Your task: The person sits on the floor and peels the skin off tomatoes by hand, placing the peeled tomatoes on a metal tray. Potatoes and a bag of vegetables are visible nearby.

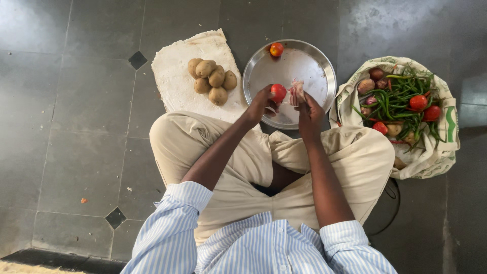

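Observation:
I sit cross-legged on a grey tiled floor. My left hand [262,103] grips a red tomato [278,92] over the near edge of a round steel plate [264,66]. My right hand [308,112] pinches a small crumpled pinkish-white piece, like thin plastic or skin [296,91], right beside the tomato. A second red tomato [276,49] lies alone at the far rim of the plate.
A pile of several potatoes [213,79] rests on a whitish cloth [177,71] left of the plate. To the right, an open cloth bag [436,157] holds green beans, tomatoes, onions and potatoes. My knees in beige trousers spread below the plate.

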